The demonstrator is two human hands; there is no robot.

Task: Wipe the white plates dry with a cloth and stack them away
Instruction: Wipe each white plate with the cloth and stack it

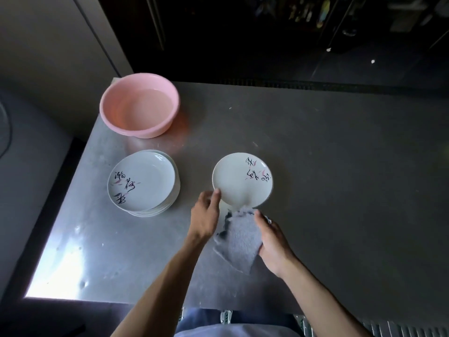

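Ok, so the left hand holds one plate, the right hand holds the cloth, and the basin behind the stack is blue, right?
Not quite. The head view shows the basin is pink, not blue. The rest holds: left hand on one plate, right hand holding the cloth, basin behind the stack.

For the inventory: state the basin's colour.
The basin is pink, seen best in the head view.

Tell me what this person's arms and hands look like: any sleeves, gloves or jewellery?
The left hand and right hand wear no gloves, and no ring, watch or bracelet shows. No sleeves show either: everything is bare up to the frame's edge. Below are a pale top and blue trousers.
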